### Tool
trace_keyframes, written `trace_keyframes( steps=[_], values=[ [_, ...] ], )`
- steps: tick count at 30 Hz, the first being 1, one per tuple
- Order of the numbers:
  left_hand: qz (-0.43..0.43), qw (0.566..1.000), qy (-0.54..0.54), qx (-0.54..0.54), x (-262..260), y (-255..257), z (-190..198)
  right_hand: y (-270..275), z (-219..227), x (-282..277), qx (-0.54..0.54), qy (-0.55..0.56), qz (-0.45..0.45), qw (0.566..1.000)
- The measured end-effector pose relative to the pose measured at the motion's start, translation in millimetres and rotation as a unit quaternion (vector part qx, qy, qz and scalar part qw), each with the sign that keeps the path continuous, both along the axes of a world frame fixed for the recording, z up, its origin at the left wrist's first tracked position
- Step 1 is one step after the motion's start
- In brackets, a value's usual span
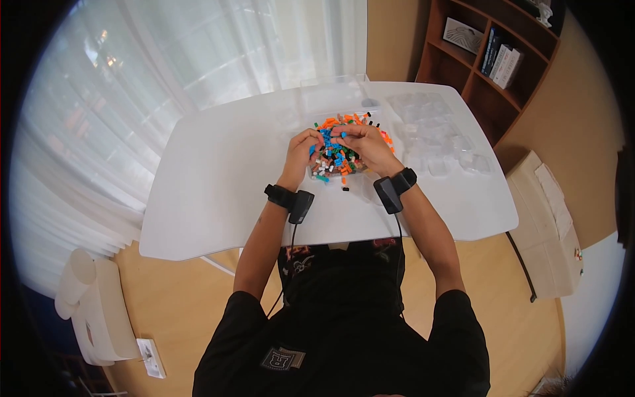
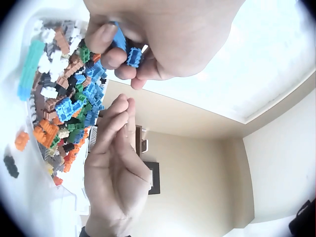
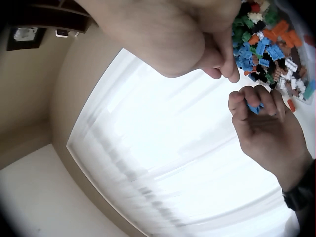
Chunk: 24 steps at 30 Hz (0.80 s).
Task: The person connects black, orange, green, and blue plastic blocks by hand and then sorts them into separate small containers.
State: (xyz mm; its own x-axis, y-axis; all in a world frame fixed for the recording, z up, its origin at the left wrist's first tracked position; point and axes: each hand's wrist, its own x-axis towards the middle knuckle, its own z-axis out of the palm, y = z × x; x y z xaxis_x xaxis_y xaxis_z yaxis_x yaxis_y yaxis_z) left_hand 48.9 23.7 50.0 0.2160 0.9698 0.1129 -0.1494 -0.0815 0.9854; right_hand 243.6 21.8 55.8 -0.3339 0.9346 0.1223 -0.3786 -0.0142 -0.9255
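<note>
Over the heap of small toy building bricks point(image 1: 338, 159), both hands are held close together. My left hand point(image 1: 302, 153) curls its fingers round blue bricks point(image 2: 133, 57); one longer blue piece point(image 2: 119, 37) lies along its fingers. Facing it, my right hand point(image 1: 372, 147) has its thumb and fingertips drawn together, with a small blue brick point(image 1: 343, 134) showing at the tips in the head view. Its fingers point(image 2: 114, 129) hide that brick in the left wrist view. Several blue bricks point(image 3: 269, 52) lie in the heap beneath, among orange, white, green, black and brown ones.
A clear plastic box point(image 2: 30, 111) holds the heap on the white table point(image 1: 218, 172). Clear small containers point(image 1: 436, 135) stand at the right. Loose orange point(image 2: 21, 140) and black point(image 2: 11, 167) bricks lie outside the box. Behind are a curtain point(image 1: 218, 46) and a bookshelf point(image 1: 476, 63).
</note>
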Motion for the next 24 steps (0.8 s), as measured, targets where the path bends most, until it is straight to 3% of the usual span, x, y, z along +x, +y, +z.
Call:
trace_keyframes(
  steps=[2, 6, 8, 10, 13, 18, 20, 24],
  values=[
    [0.002, 1.0, -0.011, 0.011, 0, 1, 0, -3, 4, -3, 0.076, -0.005, -0.039, 0.996],
    [0.018, 0.999, 0.028, 0.01, 4, -2, 0, -3, 0, -9, 0.071, -0.079, -0.065, 0.992],
    [0.022, 0.998, 0.05, 0.014, 9, -9, 6, -5, -4, -13, 0.13, -0.187, -0.118, 0.967],
    [0.014, 0.996, 0.08, -0.028, 13, -16, 14, -5, -8, -17, 0.173, -0.215, -0.148, 0.95],
    [-0.018, 0.995, 0.099, -0.007, 7, -7, 0, -5, -10, -18, 0.217, -0.251, -0.181, 0.926],
    [-0.068, 0.996, 0.025, -0.049, 3, -4, -1, -9, -5, -17, 0.225, -0.281, -0.211, 0.909],
    [-0.093, 0.993, -0.002, -0.074, 2, -4, 1, -10, -3, -16, 0.306, -0.308, -0.256, 0.864],
    [-0.102, 0.992, 0.011, -0.078, 4, -8, 5, -4, -11, -15, 0.234, -0.248, -0.216, 0.915]
  ],
)
